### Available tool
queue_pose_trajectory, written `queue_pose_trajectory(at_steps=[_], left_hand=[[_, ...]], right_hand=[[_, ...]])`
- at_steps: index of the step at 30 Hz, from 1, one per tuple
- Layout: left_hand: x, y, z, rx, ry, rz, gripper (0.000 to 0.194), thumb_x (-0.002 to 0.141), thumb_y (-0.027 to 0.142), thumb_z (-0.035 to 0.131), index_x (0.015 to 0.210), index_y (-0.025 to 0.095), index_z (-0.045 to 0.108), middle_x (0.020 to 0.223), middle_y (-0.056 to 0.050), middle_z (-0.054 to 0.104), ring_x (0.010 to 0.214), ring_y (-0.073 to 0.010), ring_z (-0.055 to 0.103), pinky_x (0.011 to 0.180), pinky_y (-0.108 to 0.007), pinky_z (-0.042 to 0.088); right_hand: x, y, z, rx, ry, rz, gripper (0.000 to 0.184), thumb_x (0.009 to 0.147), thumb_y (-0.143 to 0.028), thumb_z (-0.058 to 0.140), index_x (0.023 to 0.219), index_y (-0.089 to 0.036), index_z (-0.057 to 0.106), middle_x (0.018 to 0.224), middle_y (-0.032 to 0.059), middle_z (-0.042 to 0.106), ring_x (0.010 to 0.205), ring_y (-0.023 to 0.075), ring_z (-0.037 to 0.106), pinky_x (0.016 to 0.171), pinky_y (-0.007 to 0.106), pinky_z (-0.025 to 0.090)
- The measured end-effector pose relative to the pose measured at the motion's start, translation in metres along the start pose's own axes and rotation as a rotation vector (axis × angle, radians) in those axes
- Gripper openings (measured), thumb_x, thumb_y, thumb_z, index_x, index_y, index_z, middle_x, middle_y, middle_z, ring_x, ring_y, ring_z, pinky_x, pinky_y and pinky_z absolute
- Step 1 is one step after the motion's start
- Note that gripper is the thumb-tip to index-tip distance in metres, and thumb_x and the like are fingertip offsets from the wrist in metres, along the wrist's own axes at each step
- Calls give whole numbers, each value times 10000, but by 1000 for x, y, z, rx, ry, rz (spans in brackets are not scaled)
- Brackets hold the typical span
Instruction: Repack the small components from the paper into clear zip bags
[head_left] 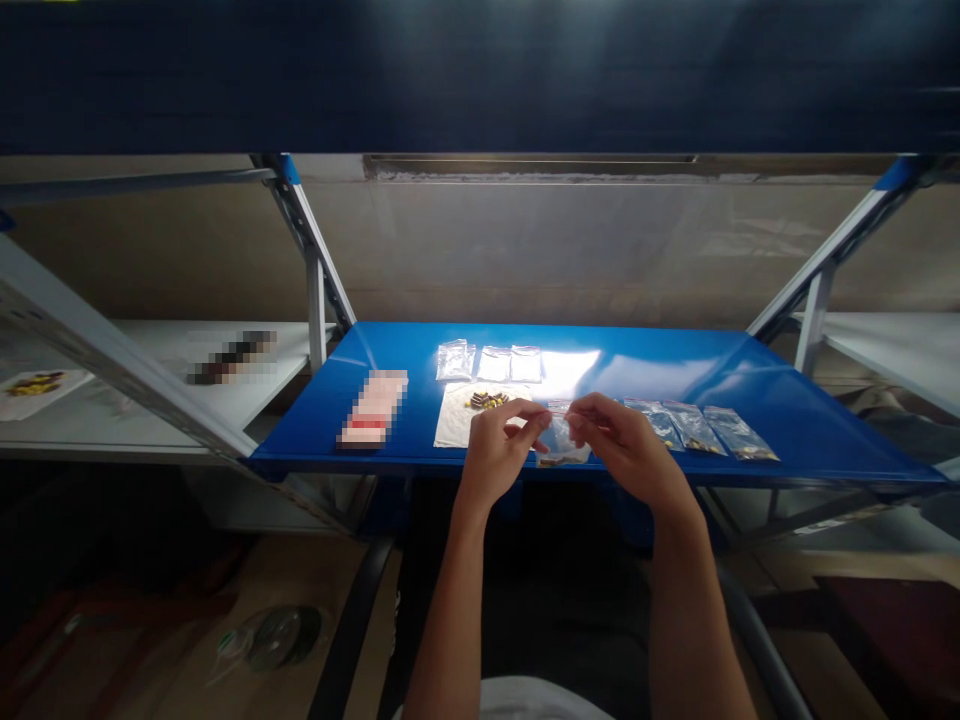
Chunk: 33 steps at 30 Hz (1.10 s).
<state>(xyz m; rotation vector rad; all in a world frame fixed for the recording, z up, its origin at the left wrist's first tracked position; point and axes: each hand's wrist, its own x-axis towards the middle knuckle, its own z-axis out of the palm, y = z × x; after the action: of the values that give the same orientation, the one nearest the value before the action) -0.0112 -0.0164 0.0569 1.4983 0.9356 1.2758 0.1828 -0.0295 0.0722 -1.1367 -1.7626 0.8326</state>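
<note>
The left hand [499, 450] and the right hand [630, 450] are raised just over the front edge of the blue surface [675, 370]. Between them they pinch the upper edge of a small clear plastic bag [561, 438], each hand closed narrowly, thumb against fingers. The bag hangs close to the surface's front edge, with a few dark pieces [562, 461] gathered at its bottom. The work at this moment sits at the bag's top edge, where both sets of fingertips meet it.

Just left of the hands, a heap of small dark and yellow pieces [487, 400] lies on a pale paper sheet [457, 425]. Three flat clear bags [491, 364] lie behind that sheet, and to the right three more clear bags [694, 428] lie slanted side by side. Farther left on the surface is a pixelated, unreadable object [373, 408].
</note>
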Motion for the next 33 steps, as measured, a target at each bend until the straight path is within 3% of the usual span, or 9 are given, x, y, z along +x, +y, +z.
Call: queue_pose_trajectory(at_steps=[4,14,17,19,22,26,28,30,33], left_hand=[[-2,3,-1,-11,-13,30,289,925,462,683,935,183,762,917,-63,755,663,-185,731,616,-272,548],[-2,2,-4,71,-88,86,243,940,423,669,955,191,739,865,-60,730,778,-188,694,685,-274,519],[-1,1,-1,83,-52,99,251,950,417,651,878,188,726,804,-49,714,724,-177,674,680,-283,515],[6,-1,5,78,-46,90,254,946,414,656,857,185,724,779,-47,712,696,-176,677,667,-287,520],[38,-8,18,54,-94,86,246,933,406,680,879,173,736,797,-58,732,662,-174,704,664,-294,541],[116,-34,41,210,-97,30,255,918,368,713,1041,146,745,909,-103,761,693,-177,721,602,-269,521],[155,-53,50,406,-143,-8,305,895,284,740,1172,158,719,935,-87,761,715,-161,711,643,-264,534],[183,-73,56,488,-131,-18,380,789,179,823,1152,128,725,914,-94,751,748,-182,701,706,-289,544],[200,-95,58,604,-115,-8,407,707,81,845,1099,110,738,912,-104,733,826,-222,688,820,-338,547]], right_hand=[[-1,-1,2,65,27,10,279,910,-489,711,1025,-236,679,1003,82,753,943,267,716,778,364,585],[4,-10,12,-60,64,-49,225,933,-439,667,881,-221,684,768,45,724,684,207,662,616,320,510],[1,-4,6,62,11,-5,228,919,-447,687,915,-220,698,821,59,749,752,225,704,682,341,557],[1,5,-5,156,-79,39,274,871,-438,741,1042,-226,709,917,72,773,826,239,729,720,353,582],[14,25,-29,159,-142,127,475,808,-411,795,1227,-226,672,920,69,779,792,227,729,639,317,563],[59,58,-58,79,-27,228,423,763,-400,816,1087,-156,693,763,71,754,665,190,692,536,256,478],[85,75,-62,61,40,320,391,707,-379,841,981,-145,689,708,78,740,649,200,695,503,238,439],[107,91,-59,28,48,423,387,635,-320,871,911,-143,666,657,67,720,626,204,686,498,235,427],[125,114,-49,-110,115,473,384,589,-238,879,870,-149,635,591,10,665,550,175,627,518,257,442]])
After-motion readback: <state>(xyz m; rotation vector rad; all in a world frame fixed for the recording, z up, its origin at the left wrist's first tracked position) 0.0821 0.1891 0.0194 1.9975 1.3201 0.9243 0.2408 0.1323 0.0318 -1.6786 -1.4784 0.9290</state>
